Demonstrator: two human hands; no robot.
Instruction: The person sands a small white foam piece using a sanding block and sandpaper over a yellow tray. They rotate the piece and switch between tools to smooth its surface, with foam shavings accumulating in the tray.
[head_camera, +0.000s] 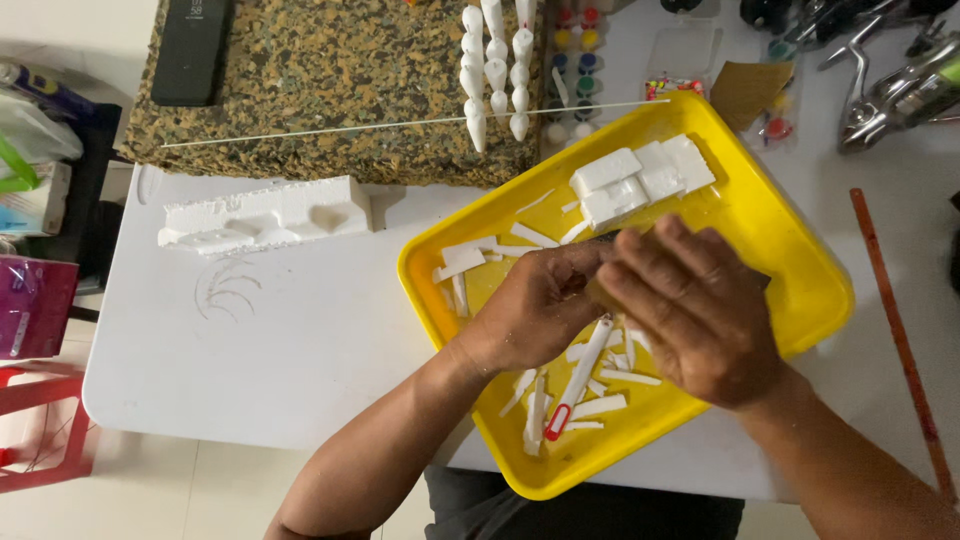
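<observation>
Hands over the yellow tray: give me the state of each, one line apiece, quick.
Left hand: curled shut above the yellow tray; what it grips is hidden.
Right hand: fingers extended, laid over the left; whether it holds anything cannot be told.

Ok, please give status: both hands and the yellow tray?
Left hand and right hand together over yellow tray, closed on something small, unclear. White foam blocks behind; red-white cutter lies below hands.

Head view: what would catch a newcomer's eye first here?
The bright yellow tray at centre right stands out, strewn with white foam strips and blocks. Over it, the left hand and right hand meet around something small and hidden. Rows of white cone-shaped pieces stand on a speckled slab at top.
</observation>
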